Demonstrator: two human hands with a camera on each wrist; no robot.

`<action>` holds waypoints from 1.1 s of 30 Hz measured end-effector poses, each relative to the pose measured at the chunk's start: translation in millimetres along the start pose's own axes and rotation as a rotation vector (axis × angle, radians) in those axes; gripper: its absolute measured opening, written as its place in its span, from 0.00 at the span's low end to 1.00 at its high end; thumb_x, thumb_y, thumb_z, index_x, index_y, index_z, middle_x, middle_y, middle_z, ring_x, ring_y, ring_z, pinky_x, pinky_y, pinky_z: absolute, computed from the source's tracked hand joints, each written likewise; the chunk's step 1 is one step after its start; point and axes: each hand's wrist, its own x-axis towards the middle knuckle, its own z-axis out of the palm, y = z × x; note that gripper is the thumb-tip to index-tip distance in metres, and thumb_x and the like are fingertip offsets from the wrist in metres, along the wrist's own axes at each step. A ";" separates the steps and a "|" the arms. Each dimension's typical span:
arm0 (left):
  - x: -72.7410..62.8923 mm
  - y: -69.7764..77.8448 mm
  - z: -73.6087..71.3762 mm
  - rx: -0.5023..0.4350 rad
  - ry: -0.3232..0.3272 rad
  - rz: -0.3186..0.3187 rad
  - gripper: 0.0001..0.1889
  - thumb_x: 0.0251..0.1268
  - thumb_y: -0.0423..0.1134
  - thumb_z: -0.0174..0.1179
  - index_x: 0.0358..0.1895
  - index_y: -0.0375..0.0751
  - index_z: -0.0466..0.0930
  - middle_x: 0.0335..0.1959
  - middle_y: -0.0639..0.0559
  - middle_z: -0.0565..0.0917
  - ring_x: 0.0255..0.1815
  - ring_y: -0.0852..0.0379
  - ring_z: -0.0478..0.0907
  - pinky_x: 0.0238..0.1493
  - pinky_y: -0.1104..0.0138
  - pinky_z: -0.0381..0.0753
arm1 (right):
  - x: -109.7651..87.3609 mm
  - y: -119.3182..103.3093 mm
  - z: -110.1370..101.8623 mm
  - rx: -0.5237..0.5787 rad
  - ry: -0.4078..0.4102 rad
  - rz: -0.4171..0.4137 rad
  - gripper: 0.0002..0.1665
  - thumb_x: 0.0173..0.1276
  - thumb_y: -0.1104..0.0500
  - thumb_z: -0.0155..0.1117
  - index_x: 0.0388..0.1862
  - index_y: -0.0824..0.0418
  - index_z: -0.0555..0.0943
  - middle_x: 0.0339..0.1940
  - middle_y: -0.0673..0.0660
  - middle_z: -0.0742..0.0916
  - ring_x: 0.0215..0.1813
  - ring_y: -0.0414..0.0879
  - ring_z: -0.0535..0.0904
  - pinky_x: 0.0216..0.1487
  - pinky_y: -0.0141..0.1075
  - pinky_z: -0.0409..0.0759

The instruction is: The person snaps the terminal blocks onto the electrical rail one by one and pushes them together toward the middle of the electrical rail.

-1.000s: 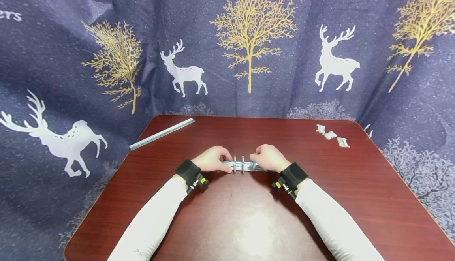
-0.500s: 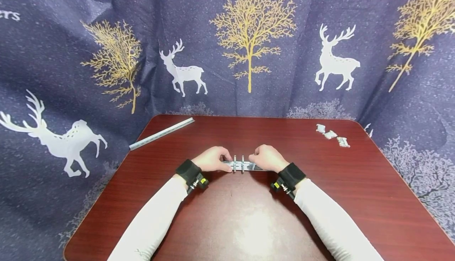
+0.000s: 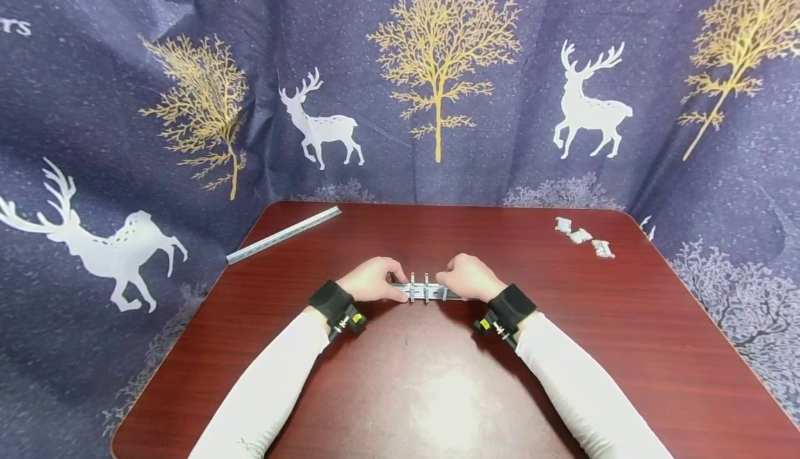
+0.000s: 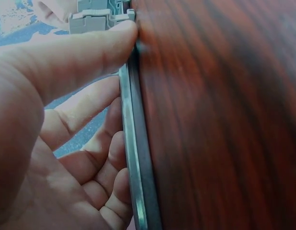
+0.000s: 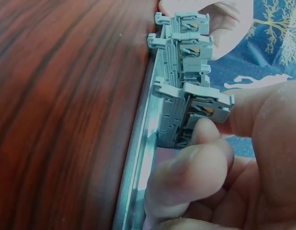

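The right hand [image 3: 470, 278] has edged left, pinching a grey block [image 5: 199, 94]; the left hand [image 3: 371, 280] grips the rail [image 3: 419, 291]. It lies mid-table, long axis running left to right; the block stands upright across it

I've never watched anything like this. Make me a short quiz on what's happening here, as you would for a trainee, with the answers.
1. How many gray blocks show along the rail that the left hand holds?
2. True or false: the loose rail lies nearer the right hand than the left hand.
3. Which of those blocks do the right hand's fingers touch?
A) The one nearest the left hand
B) The middle one
C) The one farthest from the left hand

Key:
1. Three.
2. False; it lies toward the table's far left.
3. C.
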 end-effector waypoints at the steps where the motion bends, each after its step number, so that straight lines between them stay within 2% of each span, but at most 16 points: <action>1: -0.3 0.2 0.0 -0.003 0.000 -0.001 0.12 0.61 0.46 0.84 0.44 0.50 0.93 0.37 0.60 0.86 0.39 0.58 0.78 0.46 0.62 0.79 | 0.5 0.4 0.2 -0.001 -0.002 0.004 0.26 0.73 0.49 0.64 0.13 0.52 0.73 0.08 0.49 0.76 0.14 0.48 0.78 0.23 0.38 0.67; 20: 0.7 -1.6 0.2 -0.033 -0.002 -0.005 0.12 0.61 0.46 0.85 0.43 0.50 0.93 0.36 0.60 0.87 0.38 0.58 0.78 0.44 0.63 0.80 | 5.7 1.5 -1.7 0.052 -0.030 0.058 0.22 0.68 0.50 0.65 0.14 0.52 0.75 0.08 0.49 0.78 0.12 0.46 0.76 0.18 0.36 0.68; 33: -1.4 0.5 0.0 -0.037 0.000 -0.016 0.12 0.61 0.46 0.85 0.42 0.50 0.92 0.36 0.60 0.86 0.38 0.57 0.78 0.44 0.62 0.79 | -3.1 -9.6 -4.6 -0.021 -0.032 0.021 0.23 0.72 0.51 0.64 0.15 0.53 0.77 0.09 0.49 0.77 0.13 0.46 0.76 0.22 0.37 0.67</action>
